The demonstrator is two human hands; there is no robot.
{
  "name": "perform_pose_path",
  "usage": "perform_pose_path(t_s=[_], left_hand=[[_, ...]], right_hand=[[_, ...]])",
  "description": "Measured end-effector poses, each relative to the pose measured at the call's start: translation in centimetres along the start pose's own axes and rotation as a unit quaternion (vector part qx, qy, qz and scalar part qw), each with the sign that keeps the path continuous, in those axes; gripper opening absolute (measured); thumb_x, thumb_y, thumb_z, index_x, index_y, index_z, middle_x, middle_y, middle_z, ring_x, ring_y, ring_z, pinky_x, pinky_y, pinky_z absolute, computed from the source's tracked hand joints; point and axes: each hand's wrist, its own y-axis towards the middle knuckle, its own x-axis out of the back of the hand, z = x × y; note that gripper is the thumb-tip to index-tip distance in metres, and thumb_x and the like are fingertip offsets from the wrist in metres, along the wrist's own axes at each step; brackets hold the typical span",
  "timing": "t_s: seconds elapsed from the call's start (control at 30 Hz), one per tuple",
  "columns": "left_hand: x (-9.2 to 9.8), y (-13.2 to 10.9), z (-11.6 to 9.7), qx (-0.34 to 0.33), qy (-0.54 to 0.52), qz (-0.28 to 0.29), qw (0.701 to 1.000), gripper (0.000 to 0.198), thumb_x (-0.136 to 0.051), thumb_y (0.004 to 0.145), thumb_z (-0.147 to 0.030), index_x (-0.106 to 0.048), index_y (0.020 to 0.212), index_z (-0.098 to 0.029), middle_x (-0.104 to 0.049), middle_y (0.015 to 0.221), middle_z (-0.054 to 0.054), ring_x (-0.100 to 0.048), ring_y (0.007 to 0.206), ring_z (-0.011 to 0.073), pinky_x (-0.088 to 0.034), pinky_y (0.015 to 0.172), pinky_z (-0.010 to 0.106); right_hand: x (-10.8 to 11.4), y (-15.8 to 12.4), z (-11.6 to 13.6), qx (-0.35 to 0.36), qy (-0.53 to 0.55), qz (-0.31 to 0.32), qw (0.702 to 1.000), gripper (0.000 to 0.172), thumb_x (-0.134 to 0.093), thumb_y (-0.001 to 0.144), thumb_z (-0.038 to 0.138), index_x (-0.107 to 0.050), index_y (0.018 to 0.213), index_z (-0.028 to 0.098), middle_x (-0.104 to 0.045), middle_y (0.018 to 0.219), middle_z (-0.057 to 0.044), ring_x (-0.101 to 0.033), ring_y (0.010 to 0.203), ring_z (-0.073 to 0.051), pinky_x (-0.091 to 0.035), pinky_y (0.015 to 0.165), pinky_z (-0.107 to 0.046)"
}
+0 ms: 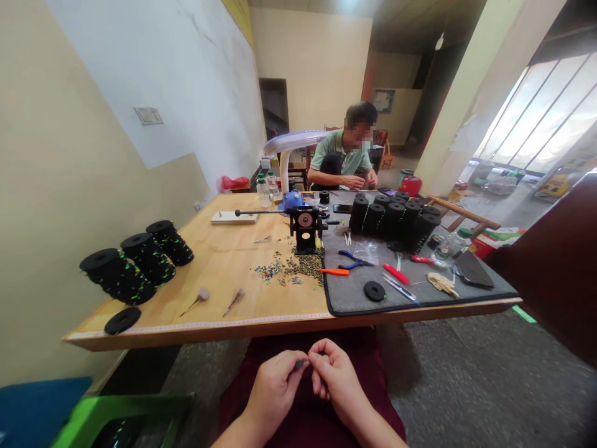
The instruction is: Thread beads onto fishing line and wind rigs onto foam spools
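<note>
My left hand (pixel 276 384) and my right hand (pixel 333 372) meet above my lap, below the front edge of the wooden table (pixel 219 264). Both are closed in a pinch on a tiny dark piece (pixel 301 363) held between their fingertips; it is too small to name. On the table straight ahead lies a scatter of small beads and metal bits (pixel 293 269). Behind them stands a black hand-cranked winder (pixel 305 229).
Black spools lie at the table's left (pixel 135 258) and stand at the back right (pixel 394 218). A grey mat (pixel 420 292) carries pliers, cutters and tweezers. A desk lamp (pixel 291 152) stands behind. A person in a green shirt (pixel 342 155) sits at the far end.
</note>
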Motion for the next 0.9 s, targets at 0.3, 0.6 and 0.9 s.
perform_pose_path(t_s=[0.3,0.6,0.9], left_hand=[[-0.4,0.0,-0.1,0.030,-0.010,0.003,0.999,0.014,-0.051,0.087,-0.021,-0.065,0.084,-0.021,-0.072,0.075,0.003,-0.067,0.067,0.0154,-0.053,0.064,0.022],[-0.2,0.3,-0.7,0.079,-0.056,0.028,0.995,0.014,-0.052,0.086,-0.024,-0.064,0.080,-0.020,-0.070,0.070,0.003,-0.065,0.064,0.0154,-0.051,0.063,0.023],[0.3,0.8,-1.7,0.151,-0.100,0.056,0.982,0.014,-0.053,0.081,-0.024,-0.061,0.071,-0.019,-0.063,0.062,0.001,-0.058,0.057,0.0143,-0.046,0.057,0.022]], right_hand=[[-0.1,0.0,-0.1,-0.002,0.055,-0.002,0.998,0.043,-0.066,0.068,0.056,-0.049,0.073,0.017,-0.043,0.032,0.011,-0.023,0.027,-0.002,-0.009,0.032,-0.017],[0.1,0.1,-0.1,0.017,0.075,-0.014,0.997,0.042,-0.064,0.070,0.056,-0.048,0.073,0.018,-0.036,0.030,0.014,-0.017,0.028,-0.002,-0.008,0.035,-0.019],[0.1,-0.3,0.6,0.038,0.033,-0.014,0.999,0.044,-0.060,0.072,0.060,-0.044,0.073,0.020,-0.034,0.032,0.014,-0.017,0.031,-0.003,-0.009,0.036,-0.019]])
